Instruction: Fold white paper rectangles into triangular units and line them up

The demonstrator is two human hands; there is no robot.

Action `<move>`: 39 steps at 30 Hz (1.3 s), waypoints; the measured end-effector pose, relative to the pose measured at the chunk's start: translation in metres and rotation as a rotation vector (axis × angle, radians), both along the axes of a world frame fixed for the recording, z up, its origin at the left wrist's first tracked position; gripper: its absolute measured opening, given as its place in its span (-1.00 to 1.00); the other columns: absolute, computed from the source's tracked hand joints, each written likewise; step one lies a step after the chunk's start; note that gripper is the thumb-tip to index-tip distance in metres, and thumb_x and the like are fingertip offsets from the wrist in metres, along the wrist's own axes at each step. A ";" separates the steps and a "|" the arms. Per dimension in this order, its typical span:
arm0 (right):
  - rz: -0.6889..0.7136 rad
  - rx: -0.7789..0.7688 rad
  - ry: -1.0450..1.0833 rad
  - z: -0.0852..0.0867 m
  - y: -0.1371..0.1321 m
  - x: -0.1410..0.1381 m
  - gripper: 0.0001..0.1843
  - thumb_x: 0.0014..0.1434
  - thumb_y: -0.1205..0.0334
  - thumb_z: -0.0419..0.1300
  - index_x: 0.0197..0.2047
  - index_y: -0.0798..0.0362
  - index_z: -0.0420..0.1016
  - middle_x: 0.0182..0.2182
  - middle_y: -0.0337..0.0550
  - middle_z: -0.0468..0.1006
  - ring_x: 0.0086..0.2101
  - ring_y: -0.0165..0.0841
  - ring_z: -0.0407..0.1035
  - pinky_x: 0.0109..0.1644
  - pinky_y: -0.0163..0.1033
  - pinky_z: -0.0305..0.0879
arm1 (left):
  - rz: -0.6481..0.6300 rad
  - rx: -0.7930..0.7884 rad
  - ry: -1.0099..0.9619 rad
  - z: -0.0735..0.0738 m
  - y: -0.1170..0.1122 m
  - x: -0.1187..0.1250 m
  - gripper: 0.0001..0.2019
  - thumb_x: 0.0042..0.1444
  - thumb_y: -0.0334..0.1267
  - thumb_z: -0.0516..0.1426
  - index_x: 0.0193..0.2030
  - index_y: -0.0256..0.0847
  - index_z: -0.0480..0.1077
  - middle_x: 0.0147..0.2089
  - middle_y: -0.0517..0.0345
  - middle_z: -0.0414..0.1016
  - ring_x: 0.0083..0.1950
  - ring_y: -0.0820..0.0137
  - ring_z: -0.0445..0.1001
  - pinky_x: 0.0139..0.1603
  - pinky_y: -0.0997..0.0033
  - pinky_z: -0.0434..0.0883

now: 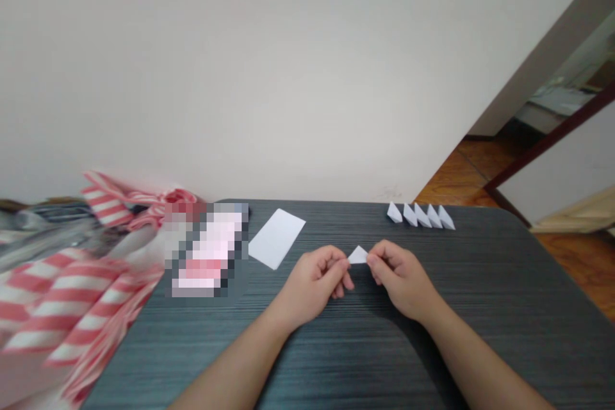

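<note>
- The paper triangle [358, 256] sits above the table, near the middle, pinched at its two ends between the left hand [314, 282] and the right hand [401, 278]; both grips look closed on it.
- It looks very light and should crease or crush easily, though its folds may lend some stiffness. The folded edges seem the safest hold, with gentle fingertip pressure.
- Five folded pieces [420, 216] stand in a row at the table's far edge, right of centre.
- A paper sheet [276, 238] lies far left of the hands.
- Farther left are a blurred object [206, 250] and a striped bag [62, 295].
- The dark table [480, 307] has a streaked grain. Beyond it are a pale wall [269, 77] and, at right, a wood floor [576, 269].
</note>
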State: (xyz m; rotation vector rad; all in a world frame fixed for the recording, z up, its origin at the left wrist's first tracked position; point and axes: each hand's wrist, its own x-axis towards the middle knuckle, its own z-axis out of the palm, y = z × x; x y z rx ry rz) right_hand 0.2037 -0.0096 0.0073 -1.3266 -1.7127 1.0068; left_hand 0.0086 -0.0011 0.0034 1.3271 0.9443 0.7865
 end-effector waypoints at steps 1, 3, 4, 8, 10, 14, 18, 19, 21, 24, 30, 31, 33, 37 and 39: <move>0.000 0.005 -0.006 0.000 0.000 0.000 -0.76 0.28 0.24 0.08 -0.45 0.04 0.31 -0.58 -0.32 0.31 -0.52 -0.42 0.21 -0.39 -0.31 0.16 | -0.005 0.004 0.015 0.001 0.000 0.000 -0.76 0.25 -0.13 0.09 -0.35 -0.26 0.34 -0.47 0.15 0.52 -0.55 0.51 0.37 -0.49 0.54 0.32; 0.005 0.013 -0.016 0.001 -0.001 0.000 -0.76 0.28 0.25 0.09 -0.45 0.04 0.31 -0.58 -0.32 0.32 -0.51 -0.42 0.22 -0.39 -0.31 0.16 | -0.007 0.009 0.030 0.002 -0.001 0.000 -0.76 0.26 -0.15 0.08 -0.36 -0.25 0.33 -0.48 0.16 0.52 -0.55 0.52 0.37 -0.49 0.54 0.32; 0.007 0.014 -0.020 0.001 -0.002 -0.001 -0.76 0.28 0.25 0.09 -0.46 0.04 0.32 -0.57 -0.32 0.32 -0.51 -0.42 0.22 -0.39 -0.31 0.16 | -0.006 0.011 0.033 0.003 -0.001 0.000 -0.76 0.26 -0.15 0.07 -0.37 -0.25 0.33 -0.48 0.16 0.52 -0.55 0.52 0.37 -0.49 0.54 0.31; 0.005 0.006 -0.024 0.002 -0.002 -0.001 -0.75 0.28 0.24 0.08 -0.46 0.04 0.31 -0.59 -0.32 0.32 -0.52 -0.42 0.21 -0.40 -0.31 0.15 | -0.001 0.018 0.034 0.004 -0.001 0.000 -0.76 0.26 -0.16 0.07 -0.37 -0.25 0.32 -0.50 0.17 0.51 -0.55 0.51 0.37 -0.49 0.53 0.32; 0.006 -0.007 -0.013 0.001 -0.001 -0.001 -0.74 0.28 0.24 0.08 -0.46 0.04 0.31 -0.60 -0.33 0.32 -0.53 -0.42 0.21 -0.40 -0.31 0.15 | 0.009 0.027 0.036 0.004 -0.001 0.001 -0.76 0.26 -0.16 0.07 -0.38 -0.25 0.33 -0.50 0.18 0.50 -0.55 0.51 0.38 -0.49 0.53 0.33; 0.005 -0.031 0.008 0.000 0.000 0.000 -0.74 0.29 0.23 0.07 -0.45 0.03 0.30 -0.61 -0.34 0.32 -0.55 -0.42 0.21 -0.40 -0.31 0.15 | 0.005 0.024 0.006 0.003 -0.001 0.001 -0.76 0.26 -0.13 0.07 -0.35 -0.25 0.33 -0.49 0.17 0.50 -0.54 0.50 0.38 -0.48 0.53 0.34; 0.031 -0.038 0.010 0.001 -0.001 -0.001 -0.74 0.28 0.24 0.08 -0.46 0.04 0.29 -0.61 -0.34 0.32 -0.55 -0.43 0.20 -0.41 -0.31 0.15 | -0.018 0.020 0.012 0.003 -0.001 0.001 -0.75 0.25 -0.11 0.08 -0.34 -0.25 0.34 -0.48 0.15 0.51 -0.54 0.50 0.39 -0.48 0.52 0.33; 0.041 -0.039 0.006 0.002 -0.001 -0.002 -0.75 0.27 0.24 0.08 -0.47 0.04 0.29 -0.61 -0.33 0.32 -0.54 -0.43 0.20 -0.41 -0.31 0.15 | -0.026 0.023 0.026 0.003 -0.001 0.001 -0.75 0.25 -0.11 0.09 -0.34 -0.25 0.35 -0.48 0.15 0.51 -0.53 0.49 0.39 -0.47 0.52 0.33; 0.056 -0.039 -0.008 0.003 -0.001 -0.003 -0.75 0.26 0.25 0.08 -0.47 0.04 0.29 -0.61 -0.33 0.33 -0.54 -0.43 0.21 -0.42 -0.32 0.15 | -0.036 0.031 0.057 0.004 -0.002 0.001 -0.74 0.25 -0.11 0.08 -0.37 -0.25 0.35 -0.49 0.15 0.51 -0.53 0.49 0.39 -0.47 0.52 0.33; 0.064 -0.035 -0.034 0.004 0.000 -0.004 -0.75 0.26 0.26 0.09 -0.48 0.05 0.30 -0.61 -0.33 0.34 -0.55 -0.43 0.21 -0.42 -0.33 0.15 | -0.042 0.031 0.082 0.005 -0.002 0.000 -0.73 0.26 -0.12 0.07 -0.39 -0.24 0.34 -0.51 0.15 0.52 -0.54 0.49 0.38 -0.47 0.52 0.33; 0.061 -0.047 -0.047 0.002 0.000 -0.003 -0.75 0.26 0.26 0.09 -0.47 0.05 0.31 -0.62 -0.34 0.34 -0.55 -0.44 0.22 -0.43 -0.34 0.15 | -0.028 0.010 0.084 0.005 -0.001 0.000 -0.74 0.24 -0.11 0.08 -0.40 -0.23 0.33 -0.55 0.18 0.51 -0.56 0.49 0.37 -0.48 0.52 0.32; 0.060 -0.050 -0.045 0.002 0.000 -0.003 -0.75 0.26 0.26 0.09 -0.47 0.05 0.31 -0.62 -0.34 0.34 -0.55 -0.44 0.22 -0.43 -0.34 0.15 | -0.022 0.011 0.087 0.005 -0.001 0.000 -0.73 0.24 -0.10 0.08 -0.40 -0.23 0.34 -0.56 0.19 0.50 -0.56 0.48 0.36 -0.48 0.52 0.31; 0.055 -0.056 -0.042 0.002 -0.001 -0.003 -0.75 0.27 0.26 0.09 -0.47 0.05 0.31 -0.62 -0.34 0.35 -0.55 -0.44 0.22 -0.43 -0.34 0.15 | -0.020 0.014 0.083 0.005 -0.002 0.001 -0.72 0.24 -0.09 0.08 -0.41 -0.23 0.34 -0.58 0.19 0.48 -0.56 0.48 0.36 -0.48 0.52 0.31; 0.063 -0.057 -0.059 0.004 -0.001 -0.004 -0.74 0.26 0.27 0.09 -0.49 0.05 0.30 -0.62 -0.33 0.35 -0.55 -0.44 0.22 -0.43 -0.34 0.14 | -0.042 0.009 0.041 0.005 -0.001 0.001 -0.72 0.23 -0.07 0.09 -0.33 -0.26 0.38 -0.48 0.14 0.50 -0.52 0.48 0.39 -0.46 0.51 0.33; 0.085 -0.048 -0.072 0.005 0.000 -0.005 -0.74 0.25 0.29 0.10 -0.49 0.06 0.31 -0.61 -0.33 0.36 -0.55 -0.44 0.23 -0.44 -0.35 0.14 | -0.059 0.013 0.037 0.005 -0.001 0.001 -0.73 0.23 -0.07 0.10 -0.29 -0.26 0.40 -0.45 0.13 0.51 -0.51 0.48 0.40 -0.46 0.51 0.33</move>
